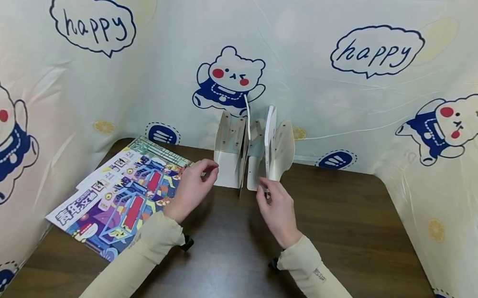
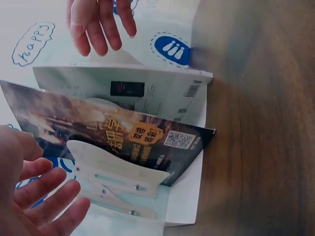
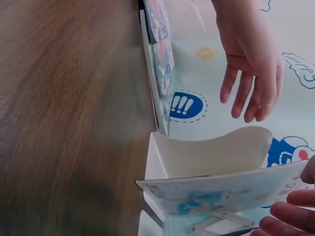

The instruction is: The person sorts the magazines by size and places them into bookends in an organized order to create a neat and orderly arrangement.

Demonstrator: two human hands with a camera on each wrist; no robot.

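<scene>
A white expandable book rack [image 1: 228,172] with riveted cross-bars stands at the back middle of the table. Inside it a thin dark magazine [image 2: 147,137] with a QR code stands on edge, leaning slightly. Beside that, toward the rack's right end, is a pale book [image 2: 182,93] with a barcode on its cover. My left hand [image 1: 192,187] is just left of the rack, fingers loosely bent and holding nothing. On the other side my right hand [image 1: 277,210] hovers by the rack's right front, its fingers relaxed with nothing between them.
Overlapping colourful magazines [image 1: 130,205] lie flat on the left of the brown wooden table [image 1: 341,255], beneath my left forearm. A pale curtain [image 1: 301,40] with bear prints surrounds the table on its back and sides, close behind the rack.
</scene>
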